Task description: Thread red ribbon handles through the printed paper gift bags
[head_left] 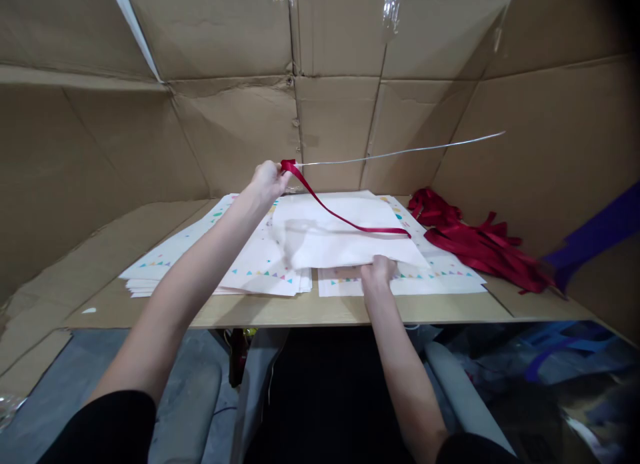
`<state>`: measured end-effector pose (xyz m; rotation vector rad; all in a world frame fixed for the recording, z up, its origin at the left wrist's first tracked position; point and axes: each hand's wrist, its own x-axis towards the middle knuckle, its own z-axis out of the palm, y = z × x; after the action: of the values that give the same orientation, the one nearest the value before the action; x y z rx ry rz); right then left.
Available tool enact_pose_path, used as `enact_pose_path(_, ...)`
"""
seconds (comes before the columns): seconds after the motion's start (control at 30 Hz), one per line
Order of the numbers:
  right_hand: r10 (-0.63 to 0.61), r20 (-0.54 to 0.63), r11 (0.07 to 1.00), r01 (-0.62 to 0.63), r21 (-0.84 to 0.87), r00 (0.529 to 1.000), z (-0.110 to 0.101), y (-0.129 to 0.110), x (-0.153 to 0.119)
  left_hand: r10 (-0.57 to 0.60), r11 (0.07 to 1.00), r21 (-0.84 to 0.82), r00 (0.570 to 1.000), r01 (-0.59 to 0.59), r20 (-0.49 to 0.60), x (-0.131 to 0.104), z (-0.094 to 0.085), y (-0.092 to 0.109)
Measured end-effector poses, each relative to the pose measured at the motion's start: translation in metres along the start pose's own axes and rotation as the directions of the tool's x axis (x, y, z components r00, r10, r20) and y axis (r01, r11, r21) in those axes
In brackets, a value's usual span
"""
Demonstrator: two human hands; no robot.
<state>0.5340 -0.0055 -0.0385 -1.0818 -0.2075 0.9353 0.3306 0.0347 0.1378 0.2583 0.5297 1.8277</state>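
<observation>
Red ribbon [345,217] runs through the air between the two hands, over a white paper bag [345,241] that lies flat on the table [300,311]. The left hand [267,181] is raised and its fingers are pressed together on one end of the ribbon, right where a long thin wire [400,151] meets it. The wire sticks out to the right, far past the bag. The right hand [379,271] lies low on the near edge of the bag and pinches it there, so the bag stays put. The other end of the ribbon comes down on the bag's right side. It looks like the ribbon is being pulled through the bag with the wire, maybe to make a handle, and that step seems about halfway done. The next move likely needs a slow, even pull with the left hand while the right hand holds the bag down firmly, so the paper does not tear or slide. More flat bags with little coloured triangles [220,264] sit in stacks under and beside this one. A pile of red ribbons [480,247] waits at the right, and brown cardboard walls [150,137] stand all around.
</observation>
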Motion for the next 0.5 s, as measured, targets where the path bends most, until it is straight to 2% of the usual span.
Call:
enact_pose_path(0.07,0.06,0.186,0.998,-0.063,0.014,0.981,-0.007,0.001,-0.007,-0.023,0.997,0.072,0.999,0.025,-0.033,-0.002,0.003,-0.006)
enact_pose_path(0.13,0.12,0.348,0.991,-0.136,0.02,0.93,-0.005,0.01,-0.02,-0.027,0.99,0.137,0.998,0.035,-0.059,-0.004,0.007,-0.013)
enact_pose_path(0.17,0.143,0.393,0.986,-0.164,0.021,0.909,-0.002,0.016,-0.028,-0.027,0.987,0.156,0.997,0.038,-0.066,-0.006,0.008,-0.016)
enact_pose_path(0.27,0.213,0.436,0.97,-0.242,0.011,0.875,0.005,0.036,-0.056,-0.044,0.982,0.178,0.996,0.057,-0.077,-0.011,0.01,-0.024)
enact_pose_path(0.33,0.223,0.446,0.965,-0.262,0.026,0.867,0.003,0.045,-0.072,-0.049,0.983,0.171,0.995,0.063,-0.084,-0.014,0.008,-0.027)
enact_pose_path(0.4,0.228,0.443,0.961,-0.272,0.039,0.867,-0.009,0.05,-0.084,-0.046,0.985,0.16,0.994,0.062,-0.102,-0.014,0.004,-0.026)
enact_pose_path(0.5,0.213,0.433,0.968,-0.248,0.025,0.876,-0.038,0.053,-0.092,-0.061,0.988,0.131,0.991,0.077,-0.118,-0.01,-0.005,-0.022)
